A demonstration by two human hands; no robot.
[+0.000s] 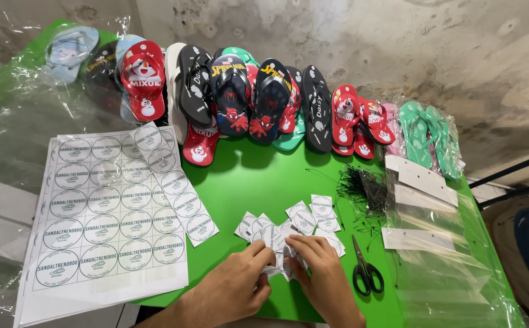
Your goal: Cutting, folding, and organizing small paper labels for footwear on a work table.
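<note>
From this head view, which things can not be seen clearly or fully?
- Cut labels: those under the left hand and right hand are covered by the fingers.
- Label sheets: how many are stacked is hidden by the top sheet.
- Back sandals: overlapped by the front ones.
- Clear bags: the contents are blurred by glare.
- Black ties: too thin to count.
- Scissors: fully visible.

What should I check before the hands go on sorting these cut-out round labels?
1. Both hands on the pile: left hand and right hand touch the cut labels: ok.
2. Scissors lying closed, beside the right hand: ok.
3. Uncut label sheets overhang the green table edge: not ok.
4. Black ties apart from labels: ok.
5. Label held between fingers: cannot tell.
</note>
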